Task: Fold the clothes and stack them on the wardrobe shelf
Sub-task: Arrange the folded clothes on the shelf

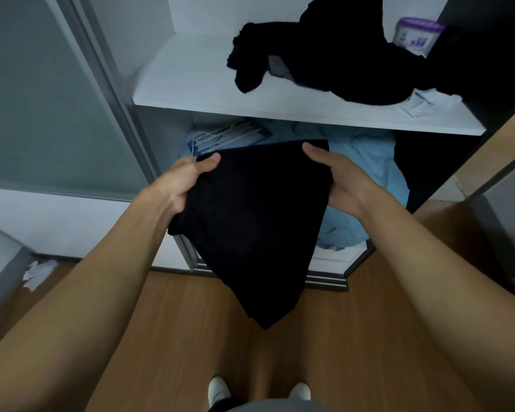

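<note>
gripping the two upper corners of a folded black cloth garment (250,221), the left hand (188,181) and the right hand (339,182) each have a thumb laid on top of the fabric and the fingers curled underneath, out of sight. the garment is held in the air in front of the open wardrobe, below the white wardrobe shelf (197,81), with its lower corner hanging to a point over the brown wood-grain floor (354,337). on the shelf, toward its right side, lies a loose heap of black clothes (333,63), crumpled and unfolded, with one part trailing to the left; a white tub with a purple lid (416,35) stands behind the heap, partly hidden by it, and some white crumpled paper (425,104) lies at the heap's right front edge. in the compartment below the shelf a rumpled light blue fabric (366,173) fills the space, with a white and blue wire rack (229,135) resting on it at the left; the held garment covers the middle of this compartment. a grey frosted sliding door (42,99) stands to the left of the wardrobe. a bit of white crumpled paper (37,270) lies on the floor at the far left, and two white shoe tips (217,388) show at the bottom edge.
</note>
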Demonstrator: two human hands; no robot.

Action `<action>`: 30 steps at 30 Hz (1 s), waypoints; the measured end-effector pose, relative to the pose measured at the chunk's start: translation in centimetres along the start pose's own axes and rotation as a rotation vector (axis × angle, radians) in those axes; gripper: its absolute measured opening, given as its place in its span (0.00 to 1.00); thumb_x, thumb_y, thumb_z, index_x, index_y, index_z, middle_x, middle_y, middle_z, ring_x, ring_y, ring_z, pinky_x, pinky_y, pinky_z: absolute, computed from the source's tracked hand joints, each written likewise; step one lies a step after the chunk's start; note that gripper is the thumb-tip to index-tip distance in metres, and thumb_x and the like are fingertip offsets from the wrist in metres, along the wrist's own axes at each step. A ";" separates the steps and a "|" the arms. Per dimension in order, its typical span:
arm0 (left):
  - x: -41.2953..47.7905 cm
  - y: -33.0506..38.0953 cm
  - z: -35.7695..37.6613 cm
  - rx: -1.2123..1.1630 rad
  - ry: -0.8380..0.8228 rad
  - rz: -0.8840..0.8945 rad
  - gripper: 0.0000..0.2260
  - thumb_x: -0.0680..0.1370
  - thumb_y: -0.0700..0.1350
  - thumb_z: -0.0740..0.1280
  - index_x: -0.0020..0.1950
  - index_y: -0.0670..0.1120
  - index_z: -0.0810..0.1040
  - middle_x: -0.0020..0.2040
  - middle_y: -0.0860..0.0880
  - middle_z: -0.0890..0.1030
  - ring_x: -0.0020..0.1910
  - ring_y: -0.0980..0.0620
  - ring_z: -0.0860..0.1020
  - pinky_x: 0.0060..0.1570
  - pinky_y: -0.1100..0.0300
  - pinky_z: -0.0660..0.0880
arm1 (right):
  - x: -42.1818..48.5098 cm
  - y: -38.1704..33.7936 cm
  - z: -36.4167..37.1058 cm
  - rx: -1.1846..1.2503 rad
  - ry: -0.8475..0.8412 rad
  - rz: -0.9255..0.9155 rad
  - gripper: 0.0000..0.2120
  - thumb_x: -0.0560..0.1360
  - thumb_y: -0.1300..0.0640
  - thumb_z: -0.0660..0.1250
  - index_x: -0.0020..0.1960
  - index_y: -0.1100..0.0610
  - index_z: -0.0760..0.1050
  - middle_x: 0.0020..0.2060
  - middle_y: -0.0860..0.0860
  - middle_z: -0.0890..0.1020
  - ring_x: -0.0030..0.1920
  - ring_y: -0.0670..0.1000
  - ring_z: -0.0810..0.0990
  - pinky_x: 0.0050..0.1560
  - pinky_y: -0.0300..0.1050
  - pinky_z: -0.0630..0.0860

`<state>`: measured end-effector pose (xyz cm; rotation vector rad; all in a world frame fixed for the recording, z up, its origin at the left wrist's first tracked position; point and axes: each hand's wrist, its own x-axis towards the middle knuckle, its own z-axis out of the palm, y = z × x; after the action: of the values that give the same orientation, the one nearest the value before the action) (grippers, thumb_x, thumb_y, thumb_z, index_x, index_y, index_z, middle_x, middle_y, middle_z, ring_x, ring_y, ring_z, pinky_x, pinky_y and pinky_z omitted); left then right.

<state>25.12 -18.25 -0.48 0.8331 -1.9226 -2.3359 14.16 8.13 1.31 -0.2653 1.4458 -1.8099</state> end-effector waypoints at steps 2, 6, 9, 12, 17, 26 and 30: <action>0.1 0.4 -0.3 -0.108 -0.032 -0.113 0.14 0.79 0.52 0.69 0.52 0.41 0.84 0.50 0.42 0.85 0.42 0.48 0.86 0.37 0.56 0.82 | -0.2 1.8 -0.4 -0.054 -0.044 -0.029 0.15 0.73 0.48 0.75 0.56 0.53 0.85 0.56 0.54 0.85 0.57 0.52 0.84 0.54 0.42 0.79; -0.6 -0.2 -3.1 -0.020 -0.292 -0.160 0.27 0.72 0.66 0.67 0.56 0.45 0.86 0.60 0.42 0.83 0.58 0.46 0.83 0.51 0.55 0.81 | -0.5 5.1 -0.2 -0.023 0.136 -0.031 0.12 0.74 0.51 0.75 0.54 0.56 0.85 0.54 0.57 0.86 0.55 0.56 0.85 0.50 0.47 0.81; -1.3 -2.7 -4.5 0.234 -0.285 -0.180 0.17 0.73 0.58 0.72 0.54 0.48 0.86 0.59 0.46 0.84 0.56 0.52 0.83 0.54 0.59 0.80 | -0.2 5.4 0.4 0.122 0.247 0.073 0.11 0.75 0.54 0.73 0.53 0.60 0.84 0.51 0.58 0.86 0.50 0.56 0.86 0.45 0.49 0.83; -1.2 -5.0 -4.0 0.141 -0.143 -0.086 0.05 0.74 0.40 0.72 0.48 0.43 0.86 0.56 0.39 0.83 0.47 0.49 0.86 0.44 0.61 0.81 | 0.0 4.7 0.0 0.216 0.261 0.176 0.12 0.76 0.52 0.72 0.52 0.60 0.84 0.49 0.56 0.86 0.46 0.55 0.87 0.43 0.49 0.83; -0.8 -5.5 -3.2 -0.377 -0.137 -0.071 0.15 0.72 0.47 0.71 0.55 0.41 0.85 0.56 0.42 0.84 0.52 0.46 0.84 0.51 0.54 0.81 | -1.7 6.4 -0.8 0.149 0.046 0.119 0.17 0.74 0.48 0.73 0.58 0.56 0.84 0.54 0.54 0.85 0.53 0.53 0.85 0.49 0.43 0.81; -0.9 -9.7 -3.7 -0.142 -0.146 -0.024 0.14 0.80 0.50 0.66 0.58 0.42 0.84 0.65 0.39 0.80 0.59 0.48 0.82 0.54 0.58 0.79 | -0.2 8.2 2.1 0.298 0.322 0.207 0.15 0.77 0.53 0.71 0.61 0.59 0.81 0.53 0.56 0.86 0.51 0.56 0.86 0.47 0.51 0.83; 0.5 -8.2 -1.9 -0.300 0.080 -0.017 0.12 0.82 0.46 0.64 0.59 0.41 0.82 0.58 0.42 0.84 0.54 0.47 0.84 0.45 0.58 0.81 | -0.6 7.0 0.6 0.374 0.235 0.117 0.19 0.78 0.52 0.69 0.65 0.60 0.78 0.56 0.56 0.84 0.54 0.55 0.84 0.53 0.51 0.82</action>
<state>28.14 -18.11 -8.40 0.8984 -1.4892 -2.4717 18.06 7.84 -4.62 0.2234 1.2138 -2.0189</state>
